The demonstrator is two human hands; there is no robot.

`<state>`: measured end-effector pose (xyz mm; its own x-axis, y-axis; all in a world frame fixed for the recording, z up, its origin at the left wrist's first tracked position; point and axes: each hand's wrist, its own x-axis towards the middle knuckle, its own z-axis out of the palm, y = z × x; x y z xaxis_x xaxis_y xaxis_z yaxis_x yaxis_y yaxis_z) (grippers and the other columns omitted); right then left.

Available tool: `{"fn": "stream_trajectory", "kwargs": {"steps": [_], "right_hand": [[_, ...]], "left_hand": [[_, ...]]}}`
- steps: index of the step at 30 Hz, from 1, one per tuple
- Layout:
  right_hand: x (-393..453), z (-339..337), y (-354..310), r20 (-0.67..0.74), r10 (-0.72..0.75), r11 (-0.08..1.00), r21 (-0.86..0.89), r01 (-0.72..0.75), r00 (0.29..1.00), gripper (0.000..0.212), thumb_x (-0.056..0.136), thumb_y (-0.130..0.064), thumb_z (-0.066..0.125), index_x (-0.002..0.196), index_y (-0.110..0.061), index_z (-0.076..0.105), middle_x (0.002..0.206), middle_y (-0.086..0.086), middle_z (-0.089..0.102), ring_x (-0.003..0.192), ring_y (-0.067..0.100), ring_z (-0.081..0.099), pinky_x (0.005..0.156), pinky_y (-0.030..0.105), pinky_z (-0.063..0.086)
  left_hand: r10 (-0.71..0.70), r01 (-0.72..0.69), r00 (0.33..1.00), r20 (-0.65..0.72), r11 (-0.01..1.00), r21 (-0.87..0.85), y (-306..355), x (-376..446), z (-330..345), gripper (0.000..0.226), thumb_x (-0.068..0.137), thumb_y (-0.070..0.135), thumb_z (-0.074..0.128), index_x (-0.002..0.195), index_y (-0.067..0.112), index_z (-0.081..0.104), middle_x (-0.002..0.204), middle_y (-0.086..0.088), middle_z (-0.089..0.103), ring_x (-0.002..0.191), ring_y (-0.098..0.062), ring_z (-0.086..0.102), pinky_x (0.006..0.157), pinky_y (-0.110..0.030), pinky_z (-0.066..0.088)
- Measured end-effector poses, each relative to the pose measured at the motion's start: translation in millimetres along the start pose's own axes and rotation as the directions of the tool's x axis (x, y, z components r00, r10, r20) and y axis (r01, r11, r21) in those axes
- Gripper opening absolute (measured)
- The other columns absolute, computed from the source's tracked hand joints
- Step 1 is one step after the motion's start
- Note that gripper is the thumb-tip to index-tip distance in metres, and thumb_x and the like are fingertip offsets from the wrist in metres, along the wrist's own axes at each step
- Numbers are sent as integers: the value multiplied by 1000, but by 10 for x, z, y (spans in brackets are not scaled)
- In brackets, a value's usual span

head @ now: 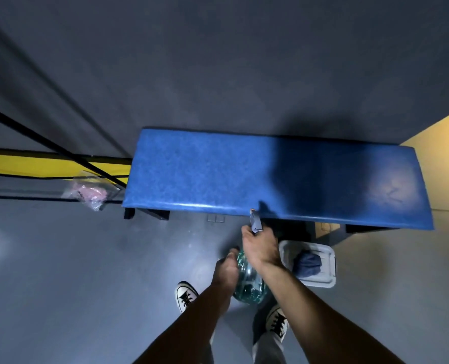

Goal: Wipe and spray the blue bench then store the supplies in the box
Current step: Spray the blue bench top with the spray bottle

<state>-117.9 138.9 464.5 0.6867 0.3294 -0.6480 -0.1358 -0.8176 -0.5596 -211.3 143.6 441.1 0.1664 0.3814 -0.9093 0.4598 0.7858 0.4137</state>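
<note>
We see both hands on the spray bottle [249,282]: right grip [260,248] clamped at its trigger head, left grip [226,269] apparently clasping its body, before the blue tabletop [192,174].

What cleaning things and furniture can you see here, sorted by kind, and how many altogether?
Blue padded bench: 1
Clear green-tinted spray bottle, held by left hand and right hand: 1
White plastic box: 1
Dark blue cloth in the box: 1
Clear bag with pink contents: 1
Total: 5

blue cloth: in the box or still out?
In. The blue cloth lies bunched inside the open white box on the floor, under the bench's near edge.
</note>
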Motion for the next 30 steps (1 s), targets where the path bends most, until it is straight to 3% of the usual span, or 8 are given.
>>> {"fn": "stream_trajectory", "kwargs": {"steps": [8,11,15,18,21,24,28,30], "right_hand": [[269,-634,330,-134,-23,999,19,26,991,34,95,-31,52,121,-13,67,71,13,64,62,30,59,58,31,42],[434,-781,412,-146,19,999,40,-13,989,33,95,-30,54,111,-5,69,81,22,68,75,39,63,65,32,44],[564,-918,476,-114,42,998,41,-37,993,28,94,-32,54,92,-6,65,95,25,70,90,43,67,70,34,46],[609,-1094,574,-115,41,997,65,-33,992,31,92,-36,54,85,-7,63,90,25,71,84,42,68,69,38,51],[635,-1366,705,-132,52,991,129,-35,990,30,89,-37,53,75,-11,57,78,21,66,72,37,64,61,35,45],[767,-1693,873,-192,93,984,168,-60,977,33,89,-40,52,79,-9,60,76,19,66,72,39,66,60,33,44],[1009,-2009,1093,-169,78,986,162,-50,983,33,95,-34,52,76,-7,56,72,15,60,60,28,55,49,26,35],[1099,-2103,1175,-153,56,991,129,-36,987,32,96,-30,52,74,-7,55,71,14,59,59,26,54,49,25,35]], "left_hand": [[-2,-2,997,73,998,65,162,-123,683,47,104,41,46,108,0,70,99,-19,71,71,-23,65,50,-19,49],[-20,15,998,61,996,87,140,-43,938,55,101,54,44,109,7,72,105,-19,77,84,-31,73,68,-28,54],[-22,18,999,35,994,106,70,21,1179,52,102,54,41,105,12,71,97,-20,78,76,-34,76,70,-40,62],[2,-7,999,37,990,140,28,55,1353,48,104,50,39,96,14,70,91,-17,76,78,-31,73,74,-38,60],[21,-32,997,74,990,141,21,29,1635,40,105,45,41,94,18,68,87,-10,71,74,-22,68,53,-24,52],[21,-43,993,113,981,191,-27,36,2007,49,103,51,42,115,12,69,104,-14,74,91,-28,71,64,-25,49],[-2,-21,994,105,977,213,-123,154,2444,44,105,42,42,122,8,65,115,-19,72,94,-33,71,59,-25,58],[-20,0,996,84,974,226,-169,170,2598,47,103,48,41,121,12,64,113,-17,72,97,-33,72,79,-34,61]]}}
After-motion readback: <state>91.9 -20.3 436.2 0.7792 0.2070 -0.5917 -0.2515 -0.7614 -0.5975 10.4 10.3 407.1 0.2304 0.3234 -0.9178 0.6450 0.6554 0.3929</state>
